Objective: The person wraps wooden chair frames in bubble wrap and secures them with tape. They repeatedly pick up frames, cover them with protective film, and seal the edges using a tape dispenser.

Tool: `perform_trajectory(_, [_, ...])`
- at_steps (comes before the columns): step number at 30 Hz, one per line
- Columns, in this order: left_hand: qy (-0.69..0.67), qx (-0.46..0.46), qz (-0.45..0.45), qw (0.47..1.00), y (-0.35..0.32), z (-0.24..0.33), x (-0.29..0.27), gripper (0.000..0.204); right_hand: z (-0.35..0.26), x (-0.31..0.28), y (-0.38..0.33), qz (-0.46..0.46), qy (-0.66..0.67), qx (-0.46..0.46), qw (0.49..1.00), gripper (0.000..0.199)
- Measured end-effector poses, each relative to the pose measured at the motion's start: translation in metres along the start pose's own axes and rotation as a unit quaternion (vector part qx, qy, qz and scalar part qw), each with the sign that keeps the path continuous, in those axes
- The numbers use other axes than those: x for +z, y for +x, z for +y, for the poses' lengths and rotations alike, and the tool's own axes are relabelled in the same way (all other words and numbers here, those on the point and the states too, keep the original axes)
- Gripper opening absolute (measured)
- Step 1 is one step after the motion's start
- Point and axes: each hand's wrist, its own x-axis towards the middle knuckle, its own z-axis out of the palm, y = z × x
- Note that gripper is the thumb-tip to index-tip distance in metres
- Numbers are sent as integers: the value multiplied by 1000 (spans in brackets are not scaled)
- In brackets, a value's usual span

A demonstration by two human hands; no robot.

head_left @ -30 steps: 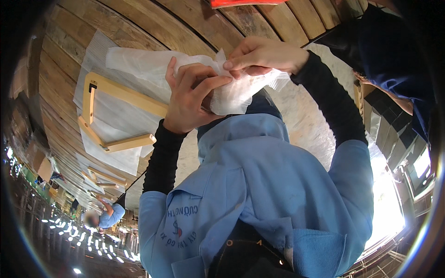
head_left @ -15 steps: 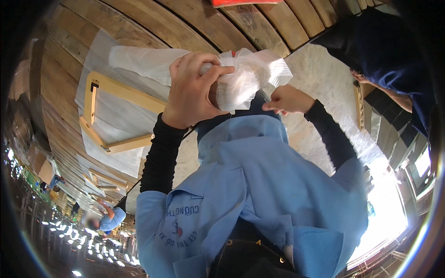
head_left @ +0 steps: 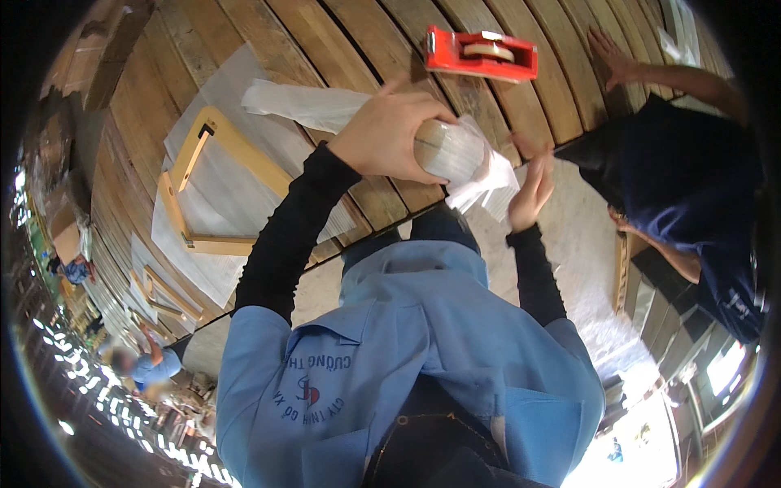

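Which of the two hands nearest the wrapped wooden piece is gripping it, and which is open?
The left hand grips the wooden piece in white wrapping, fingers curled over it. The right hand is beside the loose wrapping end, palm open, holding nothing.

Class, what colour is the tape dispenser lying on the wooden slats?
Red, the tape dispenser shows best in the head view, near the top edge.

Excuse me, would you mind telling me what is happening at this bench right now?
A person in a blue shirt holds a rounded wooden piece wrapped in white foam sheet with the left hand, above a slatted wooden table. The right hand is open beside the loose wrap end, not gripping. A red tape dispenser sits on the table, and a yellow wooden frame lies on white sheets. A co-worker in dark blue works to the right.
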Motion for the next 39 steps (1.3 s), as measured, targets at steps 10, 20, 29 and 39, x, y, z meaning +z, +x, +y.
perform_trajectory(10, [-83,-107,-263,955,107,-83,31,74,21,-27,228,-98,-543,-87,829,98])
perform_trajectory(20, [-10,-210,-108,972,199,-221,18,111,11,-90,110,358,-475,78,800,85])
perform_trajectory(29, [62,-86,408,907,43,-163,31,51,-27,-78,-63,384,-379,153,828,81])
perform_trajectory(39, [184,-571,473,645,-425,-15,217,35,-50,143,-47,163,-350,88,918,82])
